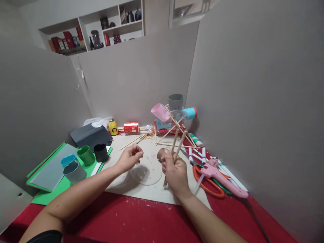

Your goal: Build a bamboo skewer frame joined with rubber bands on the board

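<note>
The right hand grips wooden sticks jutting above and below its fist, while the left hand curls loosely, fingertip contact unclear, with a clear disc lying between both and a brown cup just beyond the right thumb.

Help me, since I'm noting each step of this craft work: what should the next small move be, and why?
Probably bring the left hand over to steady the sticks: the right hand alone grips them, their upper ends spread apart, while the left hand hovers nearby with nothing visible in it.
</note>
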The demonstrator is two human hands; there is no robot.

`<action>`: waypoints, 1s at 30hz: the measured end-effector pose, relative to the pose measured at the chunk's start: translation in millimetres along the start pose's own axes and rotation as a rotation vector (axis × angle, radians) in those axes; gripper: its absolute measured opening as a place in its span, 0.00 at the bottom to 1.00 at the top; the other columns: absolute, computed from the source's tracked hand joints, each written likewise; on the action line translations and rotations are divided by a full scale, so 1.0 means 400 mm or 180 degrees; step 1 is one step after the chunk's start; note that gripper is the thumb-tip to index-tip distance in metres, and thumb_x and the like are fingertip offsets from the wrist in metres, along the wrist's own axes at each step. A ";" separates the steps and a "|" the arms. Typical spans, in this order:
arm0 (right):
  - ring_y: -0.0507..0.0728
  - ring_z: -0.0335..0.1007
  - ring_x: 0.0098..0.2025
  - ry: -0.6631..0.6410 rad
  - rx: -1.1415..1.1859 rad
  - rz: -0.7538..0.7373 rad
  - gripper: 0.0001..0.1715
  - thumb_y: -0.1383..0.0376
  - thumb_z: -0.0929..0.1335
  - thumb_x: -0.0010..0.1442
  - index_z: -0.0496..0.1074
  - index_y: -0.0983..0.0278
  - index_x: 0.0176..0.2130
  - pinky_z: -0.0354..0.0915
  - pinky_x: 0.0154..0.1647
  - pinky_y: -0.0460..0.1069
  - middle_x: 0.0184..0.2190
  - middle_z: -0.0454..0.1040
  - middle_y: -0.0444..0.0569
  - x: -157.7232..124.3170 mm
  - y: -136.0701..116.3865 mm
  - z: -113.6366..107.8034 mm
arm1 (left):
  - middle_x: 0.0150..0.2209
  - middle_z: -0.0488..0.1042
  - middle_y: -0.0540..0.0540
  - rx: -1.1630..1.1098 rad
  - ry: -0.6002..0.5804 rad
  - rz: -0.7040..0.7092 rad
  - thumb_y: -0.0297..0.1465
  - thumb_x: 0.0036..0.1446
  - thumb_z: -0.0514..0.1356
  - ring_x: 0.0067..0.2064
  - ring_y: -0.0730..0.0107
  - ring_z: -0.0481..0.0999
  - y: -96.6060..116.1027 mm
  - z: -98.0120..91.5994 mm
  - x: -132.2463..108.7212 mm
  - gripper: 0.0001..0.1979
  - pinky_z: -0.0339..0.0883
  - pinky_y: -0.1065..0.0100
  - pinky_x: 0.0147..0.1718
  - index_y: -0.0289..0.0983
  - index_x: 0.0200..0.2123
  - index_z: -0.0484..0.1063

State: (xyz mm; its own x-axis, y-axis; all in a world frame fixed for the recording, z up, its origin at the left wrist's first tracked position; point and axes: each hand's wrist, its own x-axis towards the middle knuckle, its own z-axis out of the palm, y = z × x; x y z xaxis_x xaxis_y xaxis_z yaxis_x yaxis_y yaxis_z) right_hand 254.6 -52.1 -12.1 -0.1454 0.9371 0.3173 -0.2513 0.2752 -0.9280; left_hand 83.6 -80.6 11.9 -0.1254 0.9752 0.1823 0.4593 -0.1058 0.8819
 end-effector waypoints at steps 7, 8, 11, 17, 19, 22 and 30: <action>0.50 0.51 0.19 -0.0321 -0.0569 -0.0127 0.27 0.45 0.64 0.59 0.60 0.61 0.21 0.50 0.18 0.46 0.16 0.57 0.40 -0.008 0.042 0.020 | 0.48 0.74 0.38 0.2392 0.0407 -0.0562 0.32 0.54 0.58 0.48 0.58 0.72 -0.096 -0.094 0.166 0.15 0.63 0.64 0.45 0.34 0.44 0.70; 0.50 0.50 0.19 -0.0311 -0.0586 -0.0100 0.27 0.45 0.64 0.59 0.61 0.61 0.21 0.49 0.18 0.46 0.15 0.57 0.40 -0.006 0.045 0.020 | 0.49 0.73 0.35 0.2483 0.0414 -0.0704 0.33 0.53 0.60 0.50 0.55 0.71 -0.115 -0.096 0.183 0.17 0.63 0.62 0.46 0.33 0.46 0.70; 0.50 0.49 0.18 -0.0286 -0.0615 -0.0066 0.27 0.44 0.64 0.58 0.61 0.61 0.21 0.48 0.17 0.47 0.15 0.56 0.40 -0.001 0.047 0.017 | 0.50 0.73 0.34 0.2663 0.0360 -0.1028 0.38 0.49 0.63 0.51 0.51 0.71 -0.159 -0.097 0.223 0.22 0.64 0.62 0.45 0.33 0.46 0.70; 0.51 0.50 0.19 -0.0357 -0.0652 -0.0105 0.28 0.43 0.64 0.57 0.60 0.61 0.21 0.49 0.18 0.47 0.16 0.56 0.40 -0.001 0.041 0.015 | 0.46 0.74 0.40 0.2798 0.0067 -0.1349 0.36 0.57 0.61 0.47 0.59 0.73 -0.180 -0.095 0.273 0.16 0.67 0.60 0.45 0.34 0.46 0.71; 0.51 0.50 0.20 -0.0318 -0.0606 -0.0073 0.28 0.43 0.64 0.56 0.60 0.61 0.21 0.49 0.19 0.47 0.16 0.57 0.41 0.000 0.042 0.014 | 0.48 0.72 0.41 0.2816 -0.0083 -0.1431 0.36 0.61 0.58 0.46 0.62 0.73 -0.177 -0.094 0.282 0.16 0.69 0.57 0.45 0.35 0.49 0.69; 0.51 0.50 0.20 -0.0275 -0.0556 -0.0055 0.28 0.43 0.65 0.56 0.60 0.61 0.21 0.49 0.19 0.47 0.16 0.58 0.41 0.002 0.045 0.012 | 0.51 0.69 0.41 0.2874 -0.0179 -0.1488 0.36 0.62 0.57 0.47 0.62 0.73 -0.171 -0.090 0.286 0.18 0.70 0.56 0.45 0.35 0.52 0.67; 0.50 0.47 0.18 -0.0291 -0.0541 -0.0052 0.27 0.44 0.64 0.57 0.60 0.61 0.21 0.48 0.17 0.46 0.15 0.54 0.39 0.006 0.044 0.009 | 0.51 0.69 0.41 0.2997 0.0124 -0.1329 0.36 0.61 0.57 0.48 0.62 0.72 -0.170 -0.085 0.264 0.18 0.70 0.55 0.45 0.35 0.53 0.66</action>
State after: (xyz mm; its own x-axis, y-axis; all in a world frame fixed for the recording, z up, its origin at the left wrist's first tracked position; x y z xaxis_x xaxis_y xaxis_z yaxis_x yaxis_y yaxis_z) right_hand 246.5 -45.9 -26.9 -0.2310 0.9109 0.3418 -0.0904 0.3297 -0.9398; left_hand 9.1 22.8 -14.2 -0.4539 0.8905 -0.0317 0.8732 0.4516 0.1831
